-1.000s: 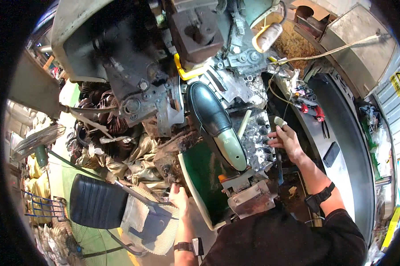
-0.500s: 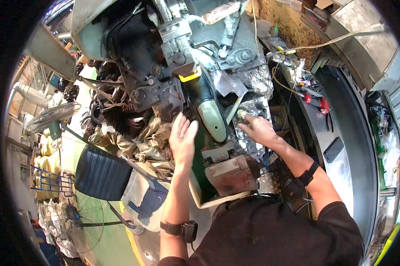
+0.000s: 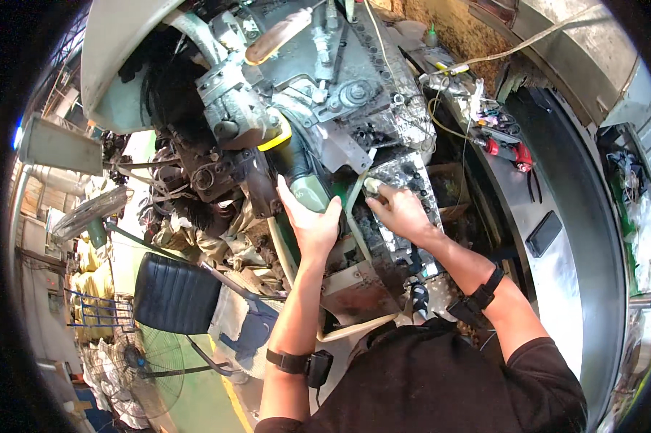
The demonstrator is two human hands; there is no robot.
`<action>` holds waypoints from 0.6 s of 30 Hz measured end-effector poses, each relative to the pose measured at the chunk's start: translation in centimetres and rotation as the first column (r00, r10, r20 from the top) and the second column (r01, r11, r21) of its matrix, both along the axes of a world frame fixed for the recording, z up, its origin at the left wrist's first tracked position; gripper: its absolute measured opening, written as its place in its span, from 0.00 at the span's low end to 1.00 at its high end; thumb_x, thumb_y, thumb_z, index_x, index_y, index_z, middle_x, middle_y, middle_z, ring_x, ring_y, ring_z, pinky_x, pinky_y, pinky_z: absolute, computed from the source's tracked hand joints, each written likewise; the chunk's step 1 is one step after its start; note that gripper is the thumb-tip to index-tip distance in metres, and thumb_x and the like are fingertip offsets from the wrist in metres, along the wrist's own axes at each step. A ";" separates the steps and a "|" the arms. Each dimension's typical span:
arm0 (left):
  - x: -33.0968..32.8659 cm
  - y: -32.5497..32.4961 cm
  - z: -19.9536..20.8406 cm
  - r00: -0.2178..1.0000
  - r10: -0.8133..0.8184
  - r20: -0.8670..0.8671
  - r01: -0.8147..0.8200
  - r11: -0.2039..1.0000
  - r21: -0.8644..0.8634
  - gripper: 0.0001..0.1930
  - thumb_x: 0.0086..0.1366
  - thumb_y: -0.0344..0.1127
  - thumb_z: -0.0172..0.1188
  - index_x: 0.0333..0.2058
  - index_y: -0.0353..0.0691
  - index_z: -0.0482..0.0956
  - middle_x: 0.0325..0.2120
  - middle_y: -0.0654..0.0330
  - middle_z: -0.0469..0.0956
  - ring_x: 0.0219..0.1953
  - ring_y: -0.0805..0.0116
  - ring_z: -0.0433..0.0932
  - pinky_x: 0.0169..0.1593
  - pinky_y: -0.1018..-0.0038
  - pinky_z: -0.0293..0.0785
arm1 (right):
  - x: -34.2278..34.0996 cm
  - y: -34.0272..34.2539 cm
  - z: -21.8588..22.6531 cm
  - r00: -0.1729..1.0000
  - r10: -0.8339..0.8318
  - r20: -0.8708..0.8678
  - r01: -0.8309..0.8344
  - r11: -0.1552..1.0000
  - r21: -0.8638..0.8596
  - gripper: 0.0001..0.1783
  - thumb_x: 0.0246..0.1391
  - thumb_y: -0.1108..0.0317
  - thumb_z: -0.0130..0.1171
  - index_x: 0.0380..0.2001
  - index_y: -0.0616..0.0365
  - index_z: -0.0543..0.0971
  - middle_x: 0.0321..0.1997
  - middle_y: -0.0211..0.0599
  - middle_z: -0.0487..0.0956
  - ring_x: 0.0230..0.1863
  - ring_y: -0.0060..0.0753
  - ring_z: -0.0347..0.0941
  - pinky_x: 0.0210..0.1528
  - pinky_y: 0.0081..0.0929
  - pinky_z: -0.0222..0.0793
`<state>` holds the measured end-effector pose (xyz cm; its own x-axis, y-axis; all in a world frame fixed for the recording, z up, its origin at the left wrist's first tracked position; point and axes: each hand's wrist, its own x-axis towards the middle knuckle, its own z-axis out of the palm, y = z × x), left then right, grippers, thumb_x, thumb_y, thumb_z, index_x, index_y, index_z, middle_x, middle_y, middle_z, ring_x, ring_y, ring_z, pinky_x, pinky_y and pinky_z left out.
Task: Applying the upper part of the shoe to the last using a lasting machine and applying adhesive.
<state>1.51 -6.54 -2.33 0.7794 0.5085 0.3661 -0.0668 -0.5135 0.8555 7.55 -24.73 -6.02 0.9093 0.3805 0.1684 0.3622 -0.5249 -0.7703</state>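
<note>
A pale green shoe last with a black covering on its far part sits in the machine, under a yellow-edged piece. My left hand cups its near end, fingers along the left side and thumb on the right. The palm hides that end of the last. To the right, my right hand has its fingers closed on a small whitish knob above a worn metal block.
A metal ledge at right holds a dark phone and a red tool. At left stand a black-backed chair and a wire-guarded fan. A brownish plate lies just in front of my body.
My left hand has moved from beside the last onto its near end. My right hand remains at the knob. The view has shifted, with the machine now farther left.
</note>
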 end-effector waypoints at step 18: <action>-0.6 -0.3 0.6 0.999 -0.024 0.030 0.024 1.000 -0.016 0.53 0.53 0.26 0.72 0.71 0.36 0.45 0.57 0.48 0.68 0.54 0.60 0.72 0.60 0.68 0.68 | 0.2 0.0 0.4 0.999 -0.026 0.020 0.024 0.997 0.078 0.14 0.59 0.57 0.57 0.37 0.56 0.81 0.27 0.50 0.82 0.31 0.59 0.79 0.36 0.50 0.76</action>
